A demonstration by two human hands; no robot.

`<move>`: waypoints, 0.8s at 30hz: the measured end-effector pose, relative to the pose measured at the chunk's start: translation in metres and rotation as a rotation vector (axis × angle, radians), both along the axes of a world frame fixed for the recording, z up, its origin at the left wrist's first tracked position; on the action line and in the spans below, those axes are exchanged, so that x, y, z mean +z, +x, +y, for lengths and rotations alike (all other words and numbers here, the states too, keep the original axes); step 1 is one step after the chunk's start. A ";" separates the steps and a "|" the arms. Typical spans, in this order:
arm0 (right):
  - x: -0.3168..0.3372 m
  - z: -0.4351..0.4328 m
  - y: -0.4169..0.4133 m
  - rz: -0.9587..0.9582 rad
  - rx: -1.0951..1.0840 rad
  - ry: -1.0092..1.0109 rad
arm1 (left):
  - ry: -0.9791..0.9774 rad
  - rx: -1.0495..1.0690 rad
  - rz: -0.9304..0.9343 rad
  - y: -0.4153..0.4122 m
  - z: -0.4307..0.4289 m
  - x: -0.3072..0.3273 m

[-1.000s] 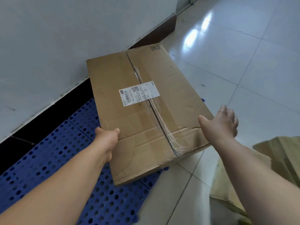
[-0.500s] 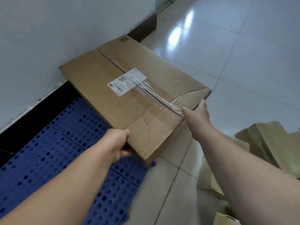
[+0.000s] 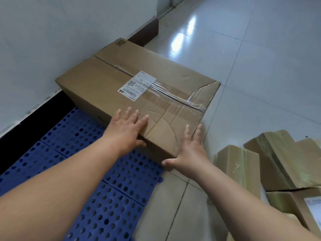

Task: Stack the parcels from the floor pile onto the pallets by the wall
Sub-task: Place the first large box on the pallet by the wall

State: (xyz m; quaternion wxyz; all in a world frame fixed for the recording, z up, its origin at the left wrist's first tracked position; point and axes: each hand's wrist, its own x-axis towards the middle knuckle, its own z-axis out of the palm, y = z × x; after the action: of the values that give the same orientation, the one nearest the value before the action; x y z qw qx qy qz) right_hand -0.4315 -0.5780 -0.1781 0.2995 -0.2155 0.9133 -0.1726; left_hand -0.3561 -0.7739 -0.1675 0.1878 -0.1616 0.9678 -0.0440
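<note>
The left hand [image 3: 127, 130] lies flat on top of the cardboard parcel [image 3: 107, 79] at its near edge, fingers straight and spread, gripping nothing; the right hand [image 3: 189, 153] presses open-palmed against the near right corner, thumb splayed low. Neither curls round the parcel, which suggests a shove rather than a lift, squaring it up to the wall [image 3: 52, 40]. The parcel sits on the far end of the blue pallet [image 3: 104, 197], its right end seemingly overhanging the tiled floor [image 3: 260, 66]. The floor pile [image 3: 281, 159] waits just to the right
</note>
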 end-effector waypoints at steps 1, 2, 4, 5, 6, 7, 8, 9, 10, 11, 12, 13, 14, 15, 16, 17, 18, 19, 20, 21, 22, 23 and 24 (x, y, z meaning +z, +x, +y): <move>-0.001 0.001 -0.002 0.011 -0.022 0.007 | 0.015 0.005 0.005 -0.002 -0.001 -0.002; -0.001 0.000 -0.004 0.013 -0.039 0.007 | 0.027 0.014 0.010 -0.002 -0.001 -0.004; -0.001 -0.003 -0.006 0.014 -0.032 0.003 | 0.029 0.018 0.015 -0.001 -0.002 -0.007; -0.001 -0.005 -0.008 0.018 -0.022 -0.001 | 0.028 0.018 0.018 -0.001 -0.003 -0.007; -0.002 -0.007 -0.009 0.022 -0.018 -0.009 | 0.029 0.019 0.021 -0.002 -0.006 -0.008; -0.002 -0.010 -0.011 0.025 -0.016 -0.020 | 0.028 0.021 0.023 -0.003 -0.008 -0.008; -0.003 -0.013 -0.013 0.030 -0.014 -0.031 | 0.025 0.022 0.026 -0.005 -0.012 -0.008; -0.004 -0.017 -0.015 0.036 -0.010 -0.040 | 0.021 0.023 0.027 -0.007 -0.017 -0.009; -0.005 -0.021 -0.017 0.043 -0.003 -0.044 | 0.016 0.026 0.028 -0.009 -0.022 -0.009; -0.005 -0.025 -0.019 0.050 0.006 -0.045 | 0.012 0.030 0.029 -0.010 -0.027 -0.010; -0.006 -0.029 -0.022 0.059 0.015 -0.042 | 0.006 0.034 0.033 -0.011 -0.031 -0.011; -0.006 -0.034 -0.024 0.064 0.021 -0.038 | 0.002 0.038 0.040 -0.012 -0.036 -0.011; -0.006 -0.038 -0.026 0.067 0.023 -0.034 | 0.002 0.042 0.050 -0.013 -0.039 -0.012; -0.006 -0.041 -0.028 0.068 0.022 -0.032 | 0.007 0.046 0.060 -0.015 -0.042 -0.013; -0.007 -0.044 -0.031 0.068 0.016 -0.030 | 0.011 0.049 0.065 -0.017 -0.044 -0.013; -0.007 -0.045 -0.033 0.069 0.012 -0.028 | 0.012 0.052 0.069 -0.019 -0.045 -0.014; -0.007 -0.046 -0.035 0.073 0.010 -0.024 | 0.009 0.054 0.073 -0.021 -0.045 -0.015; -0.007 -0.047 -0.036 0.079 0.012 -0.019 | 0.003 0.055 0.078 -0.022 -0.045 -0.017; -0.007 -0.047 -0.038 0.085 0.016 -0.014 | -0.003 0.055 0.081 -0.024 -0.045 -0.018; -0.007 -0.046 -0.039 0.086 0.020 -0.008 | -0.004 0.055 0.082 -0.024 -0.044 -0.019; -0.007 -0.046 -0.040 0.084 0.022 -0.005 | -0.002 0.055 0.084 -0.025 -0.044 -0.020; -0.007 -0.045 -0.040 0.080 0.022 -0.002 | 0.003 0.057 0.086 -0.025 -0.044 -0.020; -0.006 -0.044 -0.040 0.078 0.021 0.001 | 0.009 0.059 0.087 -0.025 -0.044 -0.020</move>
State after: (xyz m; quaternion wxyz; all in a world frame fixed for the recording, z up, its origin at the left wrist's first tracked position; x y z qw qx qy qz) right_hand -0.4716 -0.6225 -0.1844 0.2656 -0.2314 0.9221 -0.1603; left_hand -0.3810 -0.8184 -0.1876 0.1472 -0.1908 0.9701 -0.0271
